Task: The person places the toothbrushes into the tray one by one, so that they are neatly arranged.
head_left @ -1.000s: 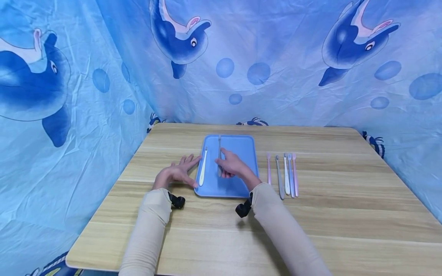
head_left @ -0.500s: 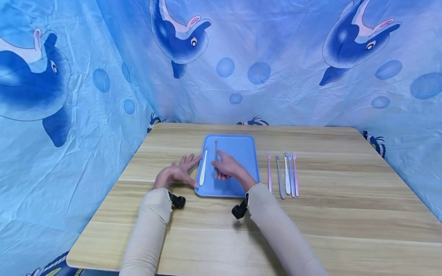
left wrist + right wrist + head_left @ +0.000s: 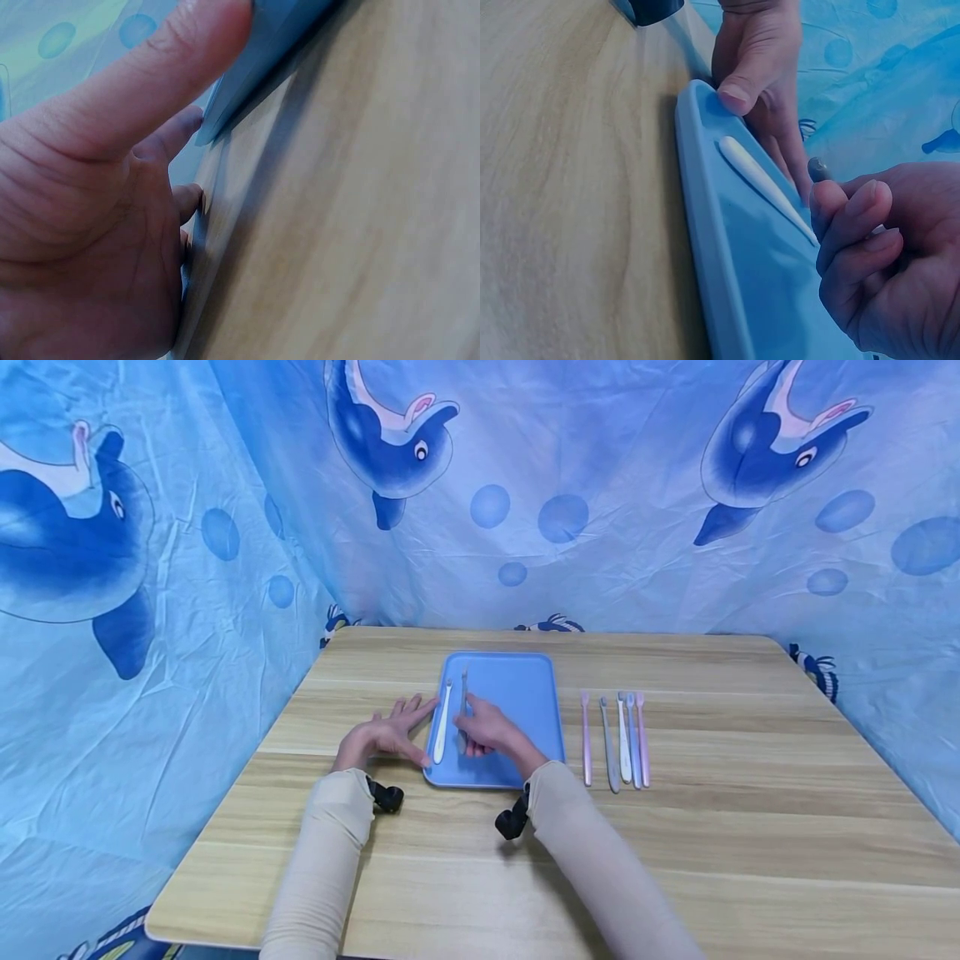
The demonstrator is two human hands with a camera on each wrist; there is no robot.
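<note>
A blue tray point(image 3: 517, 681) lies on the table with a white toothbrush point(image 3: 442, 727) along its left side. My left hand point(image 3: 388, 735) rests at the tray's left edge, fingers spread and straight, the thumb near the front left corner. In the left wrist view the thumb point(image 3: 180, 67) reaches over to the tray's edge point(image 3: 270, 45). My right hand point(image 3: 487, 728) pinches a grey toothbrush point(image 3: 464, 685) over the tray, just right of the white one, its bristle end pointing away. In the right wrist view the grey handle's end point(image 3: 819, 169) sticks out above the curled fingers.
Right of the tray several toothbrushes lie side by side on the wooden table point(image 3: 720, 760): a pink one point(image 3: 586, 739), a grey one point(image 3: 609, 747), then white, blue and pink ones point(image 3: 642, 743). A blue dolphin-print curtain point(image 3: 600, 585) hangs behind and left of the table.
My right hand has carried the grey toothbrush left and slightly toward me, closer to the white toothbrush on the tray. My left hand has stayed at the tray's left edge.
</note>
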